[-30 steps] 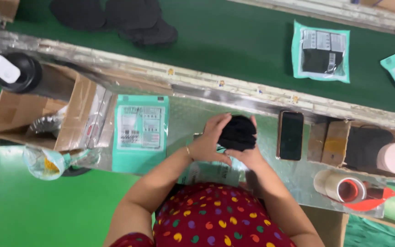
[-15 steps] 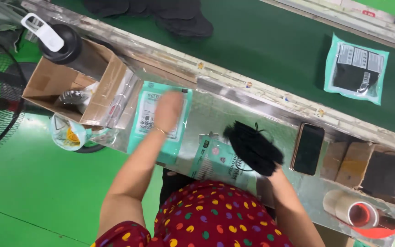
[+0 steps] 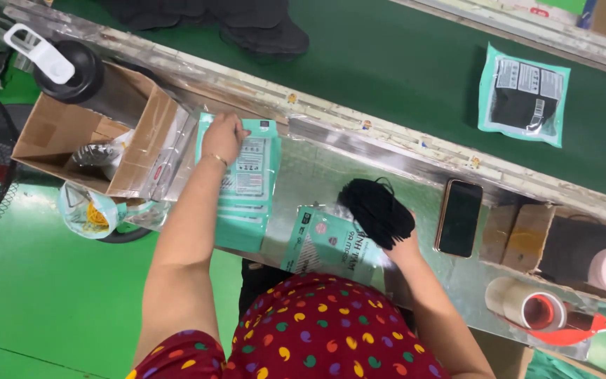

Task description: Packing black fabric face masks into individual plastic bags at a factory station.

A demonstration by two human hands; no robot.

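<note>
My left hand (image 3: 223, 137) reaches out to the left and rests its fingers on the top of a stack of teal plastic pouches (image 3: 247, 184) lying on the shiny metal worktop (image 3: 303, 168). My right hand (image 3: 402, 245) grips a bundle of black fabric pieces (image 3: 376, 210) and holds it upright above the worktop. Just in front of my body lies another teal pouch (image 3: 331, 242), flat and printed side up. A black phone (image 3: 459, 217) lies face up to the right of the bundle.
An open cardboard box (image 3: 85, 140) with clear bags and a black bottle with a white cap (image 3: 61, 67) stand at the left. A green conveyor belt (image 3: 401, 63) carries filled teal pouches (image 3: 524, 95) and dark fabric. Tape rolls (image 3: 527, 305) and small boxes sit right.
My left hand has let go of the black bundle and reached left onto the teal pouch stack. My right hand now holds the bundle alone. The view has shifted rightwards.
</note>
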